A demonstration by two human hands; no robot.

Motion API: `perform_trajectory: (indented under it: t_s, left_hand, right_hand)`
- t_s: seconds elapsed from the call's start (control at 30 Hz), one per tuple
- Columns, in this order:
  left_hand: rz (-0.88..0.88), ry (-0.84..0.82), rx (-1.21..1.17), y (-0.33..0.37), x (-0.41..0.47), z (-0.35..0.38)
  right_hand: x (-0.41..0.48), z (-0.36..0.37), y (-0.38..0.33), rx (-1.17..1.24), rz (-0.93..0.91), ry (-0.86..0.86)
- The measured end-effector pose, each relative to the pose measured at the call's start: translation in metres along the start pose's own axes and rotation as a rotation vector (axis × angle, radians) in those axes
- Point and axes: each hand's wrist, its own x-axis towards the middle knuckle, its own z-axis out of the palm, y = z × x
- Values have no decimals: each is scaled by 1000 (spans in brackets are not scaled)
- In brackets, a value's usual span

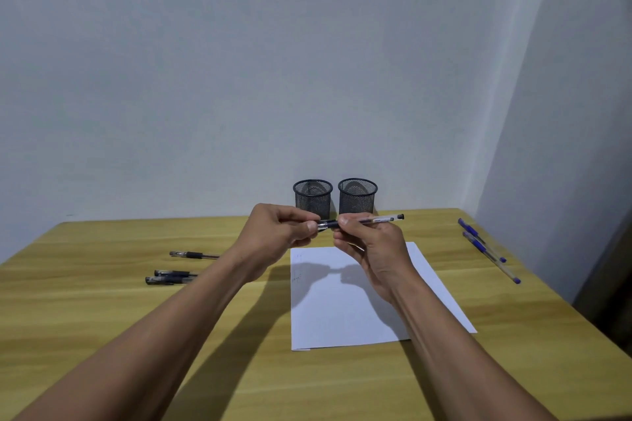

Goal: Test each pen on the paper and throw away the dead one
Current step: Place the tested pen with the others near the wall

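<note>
I hold a black pen level in the air above the far edge of the white paper. My left hand pinches its cap end. My right hand grips the barrel, whose rear end sticks out to the right. Faint scribbles mark the paper's left edge. Three black pens lie on the table to the left, one of them a little farther back. Two blue pens lie at the right.
Two black mesh cups, left and right, stand side by side at the back of the wooden table, just behind my hands. A wall closes in on the right, near the blue pens.
</note>
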Motion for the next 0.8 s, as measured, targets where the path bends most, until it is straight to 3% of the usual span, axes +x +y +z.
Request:
perform_trajectory:
  t_s: [0.33,0.6,0.8]
  left_hand:
    - [1,10,29,1,13,10]
    - [53,-75,13,-1,41,60]
    - [87,-217,133,-13,74,137]
  right_hand:
    - [-2,-27,-24,-114,12,-4]
    - [-2,-92,-60,-898,-211,70]
    - [-16,-153,-66,-1066,-239,320]
